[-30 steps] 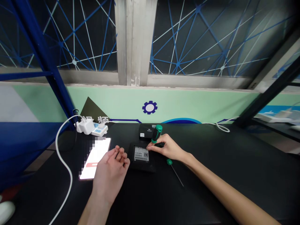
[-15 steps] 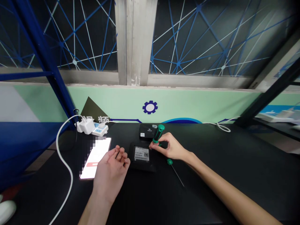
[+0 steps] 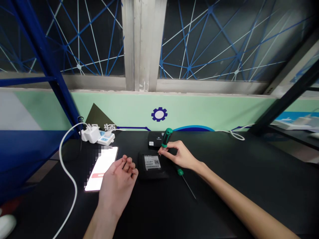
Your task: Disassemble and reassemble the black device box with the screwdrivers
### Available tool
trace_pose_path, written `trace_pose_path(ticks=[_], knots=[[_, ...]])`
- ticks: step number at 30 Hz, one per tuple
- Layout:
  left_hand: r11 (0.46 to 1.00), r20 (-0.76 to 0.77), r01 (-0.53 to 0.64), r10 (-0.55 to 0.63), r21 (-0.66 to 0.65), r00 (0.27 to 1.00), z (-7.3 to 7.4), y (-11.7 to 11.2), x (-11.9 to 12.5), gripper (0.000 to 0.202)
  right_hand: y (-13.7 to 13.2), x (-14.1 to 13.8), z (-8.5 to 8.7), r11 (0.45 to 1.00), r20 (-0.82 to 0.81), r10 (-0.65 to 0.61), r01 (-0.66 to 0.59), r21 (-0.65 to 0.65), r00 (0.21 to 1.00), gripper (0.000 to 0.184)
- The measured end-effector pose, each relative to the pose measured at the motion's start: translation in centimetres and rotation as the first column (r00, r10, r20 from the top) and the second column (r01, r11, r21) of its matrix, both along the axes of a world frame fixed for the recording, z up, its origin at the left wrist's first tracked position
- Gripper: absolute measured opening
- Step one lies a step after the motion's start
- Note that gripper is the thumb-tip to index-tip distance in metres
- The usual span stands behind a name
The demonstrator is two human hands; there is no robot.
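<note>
My right hand (image 3: 180, 154) pinches a screwdriver (image 3: 166, 137) with a green and black handle, held nearly upright. Its tip points down at the upper right corner of a flat black case (image 3: 141, 166), which bears a white printed label; the fingers partly hide the tip, so contact is unclear. Palm up to the left of the case, my left hand (image 3: 118, 186) has its fingers loosely curled, with gaps between them and nothing clearly held. A second screwdriver (image 3: 188, 186) with a thin shaft lies on the table, its handle partly under my right hand.
Behind the case lies another black box (image 3: 154, 141) with a small white sticker. A lit phone (image 3: 103, 166) lies beside my left hand. At the back left sits a white power strip (image 3: 106, 137) with a plug, and a white cable (image 3: 72, 179) curves forward. A white mouse-like object (image 3: 7, 224) is at lower left.
The handle of the held screwdriver has shifted slightly left and up. The case has turned a little and slid slightly right. My left hand has stayed in place.
</note>
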State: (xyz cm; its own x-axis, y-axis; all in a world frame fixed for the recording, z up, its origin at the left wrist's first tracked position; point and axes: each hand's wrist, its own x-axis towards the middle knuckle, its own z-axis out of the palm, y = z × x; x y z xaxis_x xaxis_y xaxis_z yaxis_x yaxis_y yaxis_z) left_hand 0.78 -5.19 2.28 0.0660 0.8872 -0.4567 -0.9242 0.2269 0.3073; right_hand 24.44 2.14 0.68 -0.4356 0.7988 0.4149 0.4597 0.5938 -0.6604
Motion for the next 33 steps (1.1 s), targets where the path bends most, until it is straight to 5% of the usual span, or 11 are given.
trace_pose_path(ticks=[16,22,33], knots=[[0.999,-0.039,-0.025,0.024,-0.036,0.999,0.22,0.12,0.06,0.017,-0.01,0.1,0.22,0.999,0.048,0.031,-0.03,-0.016,0.998,0.023],[1.0,-0.071,-0.016,0.016,0.003,0.997,0.32,-0.07,0.05,0.039,-0.12,0.15,0.13,1.0,0.033,-0.011,0.011,0.02,0.999,0.021],[0.998,-0.068,0.05,-0.048,0.04,0.997,-0.09,0.03,0.05,0.051,-0.2,0.21,0.47,0.975,-0.243,0.011,-0.064,-0.214,0.97,0.034]])
